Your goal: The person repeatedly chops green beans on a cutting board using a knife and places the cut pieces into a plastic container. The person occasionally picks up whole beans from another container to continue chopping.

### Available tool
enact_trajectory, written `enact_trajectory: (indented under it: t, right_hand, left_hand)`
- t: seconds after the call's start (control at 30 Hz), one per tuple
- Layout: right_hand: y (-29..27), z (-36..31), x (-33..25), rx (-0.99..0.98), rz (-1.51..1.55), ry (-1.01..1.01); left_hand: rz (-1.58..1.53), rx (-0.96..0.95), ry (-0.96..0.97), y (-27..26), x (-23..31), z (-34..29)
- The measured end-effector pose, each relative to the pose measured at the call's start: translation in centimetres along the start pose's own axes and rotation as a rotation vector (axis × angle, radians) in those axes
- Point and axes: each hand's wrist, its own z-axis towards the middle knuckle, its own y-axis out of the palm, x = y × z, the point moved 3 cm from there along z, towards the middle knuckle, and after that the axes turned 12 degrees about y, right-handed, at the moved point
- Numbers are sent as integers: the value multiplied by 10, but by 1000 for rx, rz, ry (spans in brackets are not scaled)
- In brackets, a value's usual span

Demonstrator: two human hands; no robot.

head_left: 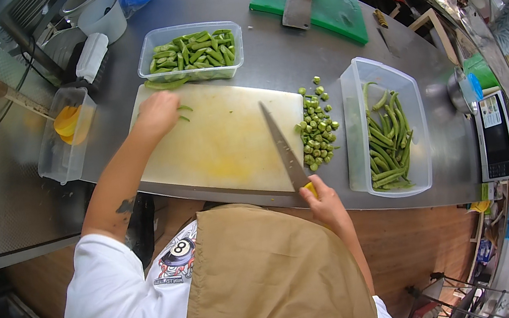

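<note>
A steel table (271,55) carries a pale cutting board (217,138), its surface stained yellow near the front. To the board's right stands a deep translucent tub (352,129) holding whole green pods (388,143); behind the board, toward the left, a shallower clear container (236,71) is filled with cut pods (203,53). A long knife (282,144) angles over the board's right part, tip pointing away from the person; the right hand (324,198) grips its yellow handle. The left hand (158,112) is curled at the board's far left, apparently around a few pods, though its fingers hide most of them. A loose pile of short, round stubs (315,132) lies along the board's right edge. Smallest are the thin green tips (185,108) projecting beside the left fingers. The pods are probably light, firm yet easily bruised, and slippery where cut; they are best held at mid-length, fingertips tucked back from the blade.
</note>
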Motion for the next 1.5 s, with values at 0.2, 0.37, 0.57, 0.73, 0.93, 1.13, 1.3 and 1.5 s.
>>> enact_trajectory:
  t: [0.2,0.37,0.57,0.73,0.93,1.13,1.3,1.5]
  right_hand:
    - [-5,4,-9,209,-143,40]
    - [35,9,-52,-88,-284,-149]
    - [9,23,-34,50,-151,0]
    - [-21,26,-29,297,-222,24]
    - [-13,-21,-49,214,-464,-102]
    - [16,-15,-47,103,-566,-39]
    - [4,-14,-48,189,-396,-60]
    - [-3,-33,-44,205,-341,-64]
  left_hand:
    - [-2,231,-26,42,-30,-49]
    - [-112,293,30,49,-13,-54]
    - [-308,325,112,49,37,-55]
    - [-471,294,232,63,96,-48]
    - [-378,229,311,82,145,-17]
    - [-302,102,328,74,150,-5]
    - [-793,301,260,49,146,-17]
    - [-1100,550,82,62,123,-43]
